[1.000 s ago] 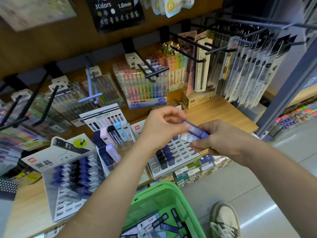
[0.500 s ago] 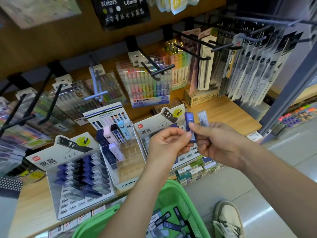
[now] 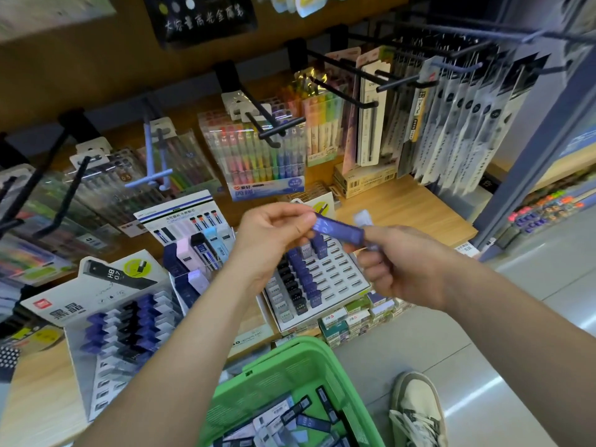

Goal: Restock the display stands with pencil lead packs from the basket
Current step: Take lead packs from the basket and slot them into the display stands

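My left hand (image 3: 271,235) pinches one end of a purple pencil lead pack (image 3: 337,232) held above the shelf. My right hand (image 3: 400,264) grips its other end and also holds a pale translucent pack (image 3: 362,217) sticking up behind it. Below them stands a white display stand (image 3: 342,279) with rows of slots, its left columns filled with purple and black packs. A second stand (image 3: 106,343) at the left holds purple, black and grey packs. The green basket (image 3: 290,366) hangs at the bottom with several packs inside.
A clear acrylic stand (image 3: 196,253) with taller lead cases sits between the two stands. Black pegboard hooks (image 3: 342,88) with hanging pen packs jut out above the wooden shelf (image 3: 416,211). Small boxes (image 3: 358,319) line the shelf's front edge. My shoe (image 3: 416,411) is on the grey floor.
The purple pack has turned from upright to lying sideways between both hands. My left hand now pinches its left end, higher than before; the pale pack stays in my right hand.
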{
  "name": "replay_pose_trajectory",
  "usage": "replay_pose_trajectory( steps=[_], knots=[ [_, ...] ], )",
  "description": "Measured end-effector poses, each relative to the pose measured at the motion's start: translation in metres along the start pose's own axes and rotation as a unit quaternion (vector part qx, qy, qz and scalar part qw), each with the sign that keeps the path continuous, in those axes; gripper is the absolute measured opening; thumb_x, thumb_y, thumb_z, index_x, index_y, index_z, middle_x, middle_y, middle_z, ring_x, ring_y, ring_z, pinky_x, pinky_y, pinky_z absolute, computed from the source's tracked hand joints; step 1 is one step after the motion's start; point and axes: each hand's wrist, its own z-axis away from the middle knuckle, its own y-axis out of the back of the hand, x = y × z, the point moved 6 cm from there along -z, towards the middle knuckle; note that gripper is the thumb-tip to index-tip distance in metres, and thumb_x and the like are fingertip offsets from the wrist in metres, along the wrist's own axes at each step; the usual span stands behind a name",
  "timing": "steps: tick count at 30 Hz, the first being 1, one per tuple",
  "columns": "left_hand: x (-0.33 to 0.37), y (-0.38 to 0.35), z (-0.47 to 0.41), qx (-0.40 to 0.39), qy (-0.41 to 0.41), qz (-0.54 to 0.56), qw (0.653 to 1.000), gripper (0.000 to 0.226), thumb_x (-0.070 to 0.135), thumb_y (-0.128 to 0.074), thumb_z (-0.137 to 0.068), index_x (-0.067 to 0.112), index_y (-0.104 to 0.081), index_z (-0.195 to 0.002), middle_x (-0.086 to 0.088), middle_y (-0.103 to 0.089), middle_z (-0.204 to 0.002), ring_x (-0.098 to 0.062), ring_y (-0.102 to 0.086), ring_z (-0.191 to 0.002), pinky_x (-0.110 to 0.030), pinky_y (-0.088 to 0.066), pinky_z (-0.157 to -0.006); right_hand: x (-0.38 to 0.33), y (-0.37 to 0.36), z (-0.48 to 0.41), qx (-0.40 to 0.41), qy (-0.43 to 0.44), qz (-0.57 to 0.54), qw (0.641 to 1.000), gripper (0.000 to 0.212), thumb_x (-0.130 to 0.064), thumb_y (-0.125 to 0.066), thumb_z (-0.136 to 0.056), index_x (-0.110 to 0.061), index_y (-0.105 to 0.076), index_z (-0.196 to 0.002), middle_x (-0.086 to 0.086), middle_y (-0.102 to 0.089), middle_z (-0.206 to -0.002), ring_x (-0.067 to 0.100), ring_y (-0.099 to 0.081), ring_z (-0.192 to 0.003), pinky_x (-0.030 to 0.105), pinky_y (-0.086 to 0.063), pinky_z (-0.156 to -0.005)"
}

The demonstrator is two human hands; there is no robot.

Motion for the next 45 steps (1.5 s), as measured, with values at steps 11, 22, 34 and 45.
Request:
replay_pose_trajectory(
  steps=[11, 22, 34, 45],
  knots=[
    [-0.053, -0.004, -0.036, 0.048, -0.077, -0.531, 0.842, 0.018, 0.022, -0.067, -0.088, 0.020, -0.075, -0.103, 0.000, -0.073, -0.101, -0.017, -0.065, -0.090, -0.026, -0.050, -0.086, -0.013, 0.028, 0.004, 0.175, 0.077, 0.000, 0.982, 0.028, -0.027, -0.042, -0.104, -0.008, -0.061, -0.112, 0.001, -0.044, -0.066, 0.011, -0.034, -0.048, 0.019, -0.025, -0.039],
    [-0.075, -0.018, -0.044, 0.013, -0.095, -0.583, 0.807, 0.010, 0.022, -0.066, -0.087, 0.019, -0.069, -0.096, -0.003, -0.069, -0.090, -0.021, -0.062, -0.083, -0.032, -0.051, -0.074, -0.011, 0.036, 0.004, 0.163, 0.097, -0.039, 0.981, 0.028, -0.021, -0.048, -0.103, -0.013, -0.054, -0.129, 0.004, -0.047, -0.076, 0.010, -0.041, -0.050, 0.017, -0.028, -0.035],
    [-0.064, -0.030, -0.041, -0.022, -0.087, -0.571, 0.816, 0.025, 0.010, -0.054, -0.094, 0.017, -0.072, -0.109, -0.005, -0.066, -0.110, -0.023, -0.061, -0.099, -0.034, -0.049, -0.090, -0.016, 0.029, 0.003, 0.097, 0.128, -0.144, 0.976, 0.020, -0.003, -0.057, -0.096, -0.005, -0.059, -0.116, 0.010, -0.063, -0.083, 0.016, -0.067, -0.066, 0.022, -0.055, -0.052],
    [0.012, -0.022, 0.011, -0.026, -0.052, -0.090, 0.994, 0.018, 0.021, -0.076, -0.064, 0.018, -0.076, -0.082, -0.002, -0.074, -0.076, -0.011, -0.067, -0.069, -0.018, -0.053, -0.065, -0.010, -0.001, -0.001, 0.009, 0.081, -0.090, 0.993, 0.017, -0.012, -0.053, -0.099, -0.004, -0.069, -0.097, 0.004, -0.057, -0.066, 0.007, -0.041, -0.047, 0.015, -0.031, -0.040]
  ],
)
